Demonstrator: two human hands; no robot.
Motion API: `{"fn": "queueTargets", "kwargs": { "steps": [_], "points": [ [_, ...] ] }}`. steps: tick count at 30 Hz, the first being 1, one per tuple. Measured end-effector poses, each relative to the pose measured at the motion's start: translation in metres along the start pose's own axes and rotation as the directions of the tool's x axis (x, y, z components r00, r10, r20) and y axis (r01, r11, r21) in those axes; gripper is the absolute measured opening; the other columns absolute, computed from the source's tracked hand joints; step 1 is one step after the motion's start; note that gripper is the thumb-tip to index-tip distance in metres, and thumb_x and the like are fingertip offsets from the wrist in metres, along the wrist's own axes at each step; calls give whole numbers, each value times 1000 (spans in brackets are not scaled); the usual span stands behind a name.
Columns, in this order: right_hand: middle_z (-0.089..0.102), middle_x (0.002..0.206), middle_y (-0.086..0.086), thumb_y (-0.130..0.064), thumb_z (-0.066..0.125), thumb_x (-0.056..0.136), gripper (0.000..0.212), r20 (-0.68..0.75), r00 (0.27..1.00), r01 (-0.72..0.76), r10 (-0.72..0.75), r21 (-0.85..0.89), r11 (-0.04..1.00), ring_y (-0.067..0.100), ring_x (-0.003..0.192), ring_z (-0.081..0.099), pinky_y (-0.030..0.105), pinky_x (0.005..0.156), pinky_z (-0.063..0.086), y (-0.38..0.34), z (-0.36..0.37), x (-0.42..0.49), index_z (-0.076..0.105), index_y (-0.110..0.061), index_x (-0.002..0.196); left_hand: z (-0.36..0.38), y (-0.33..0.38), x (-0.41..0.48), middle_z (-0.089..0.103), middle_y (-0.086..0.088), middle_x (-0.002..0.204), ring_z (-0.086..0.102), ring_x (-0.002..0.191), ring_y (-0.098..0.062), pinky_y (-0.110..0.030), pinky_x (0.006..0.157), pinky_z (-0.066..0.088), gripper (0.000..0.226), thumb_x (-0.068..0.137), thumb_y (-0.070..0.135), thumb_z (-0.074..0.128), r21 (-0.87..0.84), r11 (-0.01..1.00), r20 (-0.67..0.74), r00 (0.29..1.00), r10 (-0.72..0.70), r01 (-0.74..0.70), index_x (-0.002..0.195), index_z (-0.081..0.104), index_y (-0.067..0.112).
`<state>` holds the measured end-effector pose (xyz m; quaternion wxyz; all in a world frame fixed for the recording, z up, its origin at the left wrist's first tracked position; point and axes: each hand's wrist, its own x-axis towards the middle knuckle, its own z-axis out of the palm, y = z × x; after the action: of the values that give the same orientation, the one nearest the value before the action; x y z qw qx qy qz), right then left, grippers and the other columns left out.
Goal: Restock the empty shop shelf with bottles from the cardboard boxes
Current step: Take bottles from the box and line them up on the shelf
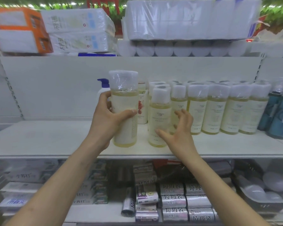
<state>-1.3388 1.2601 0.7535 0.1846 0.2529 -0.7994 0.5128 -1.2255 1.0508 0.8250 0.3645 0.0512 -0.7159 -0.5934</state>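
One held bottle (124,110), two hands (108,118)

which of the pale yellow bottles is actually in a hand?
The leftmost yellow bottle, gripped by the left hand. The rest stand free on the shelf; the right hand is open.

I see a shop: white metal shelving (55,137) stocked with rows of identical shrink-wrapped pale-yellow bottles (216,110), stacked white tissue packs (186,20) above.
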Motion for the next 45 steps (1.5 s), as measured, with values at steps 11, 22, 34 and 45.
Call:
{"fn": "queueTargets", "kwargs": {
  "steps": [11, 22, 34, 45],
  "points": [
    [37, 148, -15, -33, 88, 81, 102, -86, 982, 180, -170, 126, 976, 7, 134, 51, 33, 104, 52, -45, -27, -40, 22, -32, 158, 106, 18, -42, 72, 10, 117, 75, 105, -4, -33, 86, 66, 84, 58, 39, 101, -108, 991, 23, 996, 84, -81, 128, 53, 35],
    [58, 123, -37, -40, 95, 67, 90, -145, 989, 52, -9, 299, 953, -9, 111, 63, 9, 79, 53, -8, -64, -22, 38, -46, 136, 137, 14, -53, 67, 14, 130, 65, 118, 1, -27, 98, 56, 64, 81, 39, 90, 78, 989, 150, 982, 112, -125, 135, 57, 30],
    [63, 142, -13, -9, 93, 80, 87, 248, 967, -151, 49, 412, 898, 3, 128, 64, 38, 108, 57, 60, -78, 27, 44, -29, 149, 102, -57, -22, 46, 7, 154, 52, 135, -13, -47, 113, 51, 86, 91, 39, 84, 292, 956, 75, 997, -9, -14, 160, 35, 24],
    [40, 153, -2, -46, 97, 70, 117, 4, 998, -59, 59, 16, 998, 20, 143, 46, 48, 115, 49, 48, -51, 12, 26, -21, 158, 107, -63, -13, 56, 35, 123, 60, 119, 5, -12, 84, 50, 68, 90, 35, 86, 222, 974, 150, 989, 1, -35, 137, 39, 49]
  ]
}}
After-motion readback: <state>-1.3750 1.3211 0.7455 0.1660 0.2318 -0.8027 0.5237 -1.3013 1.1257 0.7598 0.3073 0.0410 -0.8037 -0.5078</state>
